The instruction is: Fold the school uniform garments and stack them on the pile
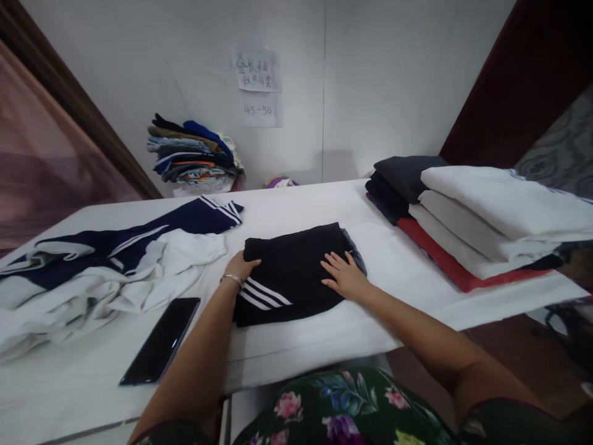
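Observation:
A folded black garment [296, 259] with three white stripes at its lower left corner lies in front of me on the white-covered table. At its left edge my left hand [239, 269] has the thumb on top, while the other fingers are mostly hidden at the edge; it seems to grip the cloth there. My right hand [345, 276] rests flat near the right edge, fingers spread. A bit of grey-blue cloth [359, 256] shows beyond that edge. Whether it belongs to the same garment I cannot tell.
Loose navy [152, 232] and white clothes [115, 290] lie to the left, beside a black phone [162, 340]. Folded clothes are stacked on the right [486, 204]. Another clothes pile [194, 154] stands behind the table, below paper notes [258, 71] on the wall.

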Demonstrator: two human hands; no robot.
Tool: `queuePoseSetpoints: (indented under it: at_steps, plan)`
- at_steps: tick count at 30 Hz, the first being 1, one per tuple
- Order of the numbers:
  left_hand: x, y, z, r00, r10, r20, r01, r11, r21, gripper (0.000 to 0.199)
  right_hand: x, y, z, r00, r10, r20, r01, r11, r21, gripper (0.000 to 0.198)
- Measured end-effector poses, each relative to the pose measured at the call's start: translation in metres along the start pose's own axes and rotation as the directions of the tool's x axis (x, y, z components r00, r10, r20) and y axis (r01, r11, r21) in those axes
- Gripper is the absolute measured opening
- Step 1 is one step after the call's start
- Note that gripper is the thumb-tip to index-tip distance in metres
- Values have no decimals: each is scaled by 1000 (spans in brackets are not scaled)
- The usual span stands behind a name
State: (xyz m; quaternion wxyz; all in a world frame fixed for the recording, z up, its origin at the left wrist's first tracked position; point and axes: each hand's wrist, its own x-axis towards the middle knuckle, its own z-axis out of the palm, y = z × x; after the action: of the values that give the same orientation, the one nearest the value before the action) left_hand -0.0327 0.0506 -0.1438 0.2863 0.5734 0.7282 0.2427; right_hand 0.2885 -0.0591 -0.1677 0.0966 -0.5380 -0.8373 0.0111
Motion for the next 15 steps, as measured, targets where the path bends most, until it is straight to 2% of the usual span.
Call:
queuePoseSetpoints:
  at_steps: [3,4,6,7,9,12,15]
  plan:
    - [-13,10,2,991,101,-93,-77,970,229,70,-2,2,-1,1000,7,4,-7,1000,-14,60]
    - [-20,15,4,972,182,-149,-128,941,313,74,-3,2,-2,1000,10,10,-10,1000,-18,60]
    - [-39,23,12,900,390,-194,-271,851,450,72,-4,1,-5,999,20,31,-20,1000,-21,60]
    - [-50,26,18,861,480,-167,-347,796,495,69,-4,0,-6,999,27,47,-26,999,-19,60]
    - [-70,28,35,808,588,-13,-489,684,542,64,0,-2,-11,996,36,76,-36,999,-9,60]
    - [-89,25,58,771,598,217,-603,578,549,61,20,-2,-24,998,45,50,-44,999,-13,60]
    - [-93,20,70,765,584,271,-619,550,561,63,55,4,-36,996,91,-13,-92,995,-47,60]
